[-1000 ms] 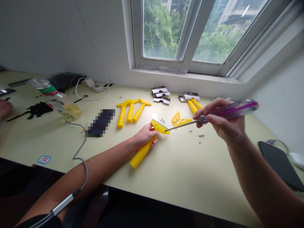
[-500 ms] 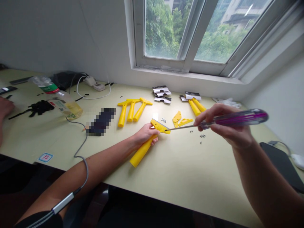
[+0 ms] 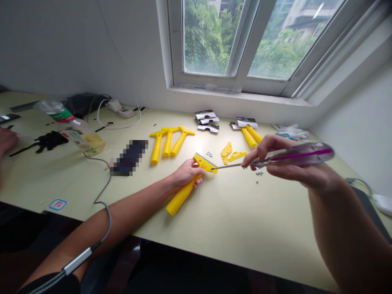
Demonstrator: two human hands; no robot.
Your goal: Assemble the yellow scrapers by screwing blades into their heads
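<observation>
My left hand (image 3: 188, 173) is closed around the neck of a yellow scraper (image 3: 181, 197), whose hollow handle points toward the table's front edge. A thin blade edge shows along the scraper's head. In my right hand (image 3: 275, 163) is a screwdriver (image 3: 301, 155) with a clear and purple handle, held nearly level. Its tip meets the scraper head near the right end. Small screws (image 3: 209, 154) lie in a cluster just beyond the head, and more screws (image 3: 259, 174) lie under the right hand. Two loose yellow plates (image 3: 226, 153) rest between these clusters.
Behind are three yellow scraper handles (image 3: 168, 143), black-and-white card sleeves (image 3: 208, 121) and two more yellow handles (image 3: 249, 136). A tilted bottle (image 3: 76, 130), a pixelated dark object (image 3: 130, 157) and a cable (image 3: 105, 188) lie left. Another person's hand (image 3: 7, 139) is at far left.
My right hand has rolled the screwdriver and shifted slightly left, its tip staying at the scraper head. The left hand keeps its hold. The whole view has drifted a little.
</observation>
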